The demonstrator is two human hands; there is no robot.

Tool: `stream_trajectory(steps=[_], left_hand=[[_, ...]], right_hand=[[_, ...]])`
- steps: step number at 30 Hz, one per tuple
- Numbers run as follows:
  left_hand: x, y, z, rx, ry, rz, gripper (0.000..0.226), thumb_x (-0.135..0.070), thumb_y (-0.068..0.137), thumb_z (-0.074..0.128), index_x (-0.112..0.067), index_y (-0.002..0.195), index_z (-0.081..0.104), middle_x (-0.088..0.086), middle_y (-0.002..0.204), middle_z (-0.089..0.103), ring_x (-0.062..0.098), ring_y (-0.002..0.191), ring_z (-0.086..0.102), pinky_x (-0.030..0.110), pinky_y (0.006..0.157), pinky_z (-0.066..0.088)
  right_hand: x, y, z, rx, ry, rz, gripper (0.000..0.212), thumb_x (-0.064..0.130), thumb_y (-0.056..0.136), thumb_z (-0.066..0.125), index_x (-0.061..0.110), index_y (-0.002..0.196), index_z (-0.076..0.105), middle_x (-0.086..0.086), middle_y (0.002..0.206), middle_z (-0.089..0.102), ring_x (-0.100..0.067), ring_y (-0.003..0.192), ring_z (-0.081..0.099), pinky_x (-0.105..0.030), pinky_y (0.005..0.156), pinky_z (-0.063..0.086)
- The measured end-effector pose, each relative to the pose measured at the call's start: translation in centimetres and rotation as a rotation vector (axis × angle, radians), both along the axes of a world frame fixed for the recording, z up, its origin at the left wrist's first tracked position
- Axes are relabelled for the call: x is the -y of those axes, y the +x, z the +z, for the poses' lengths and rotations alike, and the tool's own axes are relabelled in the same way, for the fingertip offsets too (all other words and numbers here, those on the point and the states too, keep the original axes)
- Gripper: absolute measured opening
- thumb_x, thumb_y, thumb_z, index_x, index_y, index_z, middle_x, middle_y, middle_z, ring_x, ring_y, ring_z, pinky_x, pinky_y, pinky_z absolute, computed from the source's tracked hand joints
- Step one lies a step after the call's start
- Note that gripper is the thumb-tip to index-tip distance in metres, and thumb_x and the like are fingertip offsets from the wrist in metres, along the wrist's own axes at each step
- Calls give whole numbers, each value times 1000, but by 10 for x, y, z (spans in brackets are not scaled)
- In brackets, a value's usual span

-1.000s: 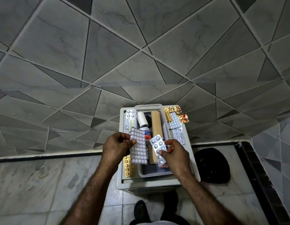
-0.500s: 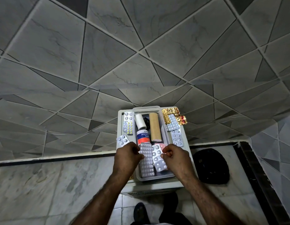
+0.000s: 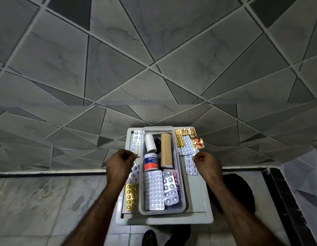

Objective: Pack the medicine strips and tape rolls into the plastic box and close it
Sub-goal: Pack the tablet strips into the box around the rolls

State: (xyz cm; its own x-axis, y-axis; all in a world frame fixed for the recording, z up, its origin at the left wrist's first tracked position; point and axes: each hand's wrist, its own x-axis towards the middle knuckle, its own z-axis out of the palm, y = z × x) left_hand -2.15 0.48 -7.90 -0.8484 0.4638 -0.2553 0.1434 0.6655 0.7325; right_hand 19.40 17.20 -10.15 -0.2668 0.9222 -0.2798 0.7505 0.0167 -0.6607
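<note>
step: fetch loose strips – advice: lift flat | left hand [image 3: 120,161] curled at 9 o'clock of plastic box [image 3: 183,176], right hand [image 3: 206,163] at 3 – grip unclear, cannot tell

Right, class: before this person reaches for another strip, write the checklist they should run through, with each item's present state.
1. Clear plastic box open: ok.
2. Left hand free: cannot tell, fingers curled.
3. Right hand free: cannot tell, fingers curled.
4. All strips packed: not ok; gold blister strip and silver blister strip lie outside.
5. Brown cardboard tape roll inside: ok.
6. Lid at hand: cannot tell.
</note>
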Motion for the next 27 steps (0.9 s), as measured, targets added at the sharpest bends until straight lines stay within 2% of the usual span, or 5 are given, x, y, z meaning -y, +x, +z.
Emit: stream_trajectory(steps=[6, 12, 16, 23, 27], left_hand=[[-10, -26, -24, 8, -105, 101, 19, -35, 77, 76, -18, 86, 74, 4, 83, 77, 26, 79, 73, 44, 77, 61], [-24, -23, -26, -41, -196, 81, 25, -33, 83, 72, -13, 97, 74, 7, 101, 76, 26, 96, 69, 27, 81, 47], [-39, -26, -26, -39, -208, 58, 28, -33, 83, 72, -12, 101, 72, 9, 105, 75, 25, 97, 68, 24, 74, 41], [-61, -34, -35, -48, -237, -7, 33, -29, 83, 72, -11, 110, 70, 11, 113, 73, 27, 103, 67, 26, 79, 44], [-66, -34, -41, -92, -293, -38, 34, -29, 84, 70, -10, 111, 68, 13, 111, 70, 28, 100, 65, 27, 74, 39]], right_hand=[[-38, -16, -13, 42, 108, 70, 20, 16, 81, 62, 9, 99, 68, -12, 99, 72, -33, 90, 65, -32, 74, 48], [-58, -30, -20, 80, 157, 124, 21, 15, 81, 65, 5, 99, 67, -16, 103, 71, -36, 96, 63, -36, 80, 48], [-63, -43, -25, 148, 166, 188, 27, 24, 85, 65, 2, 100, 64, -20, 104, 68, -38, 99, 61, -36, 81, 46], [-62, -63, -34, 226, 159, 197, 45, 42, 84, 64, 6, 111, 61, -19, 113, 63, -37, 104, 59, -41, 89, 49], [-59, -73, -32, 283, 163, 198, 53, 48, 82, 63, 7, 116, 58, -19, 120, 58, -37, 107, 58, -42, 90, 50]])
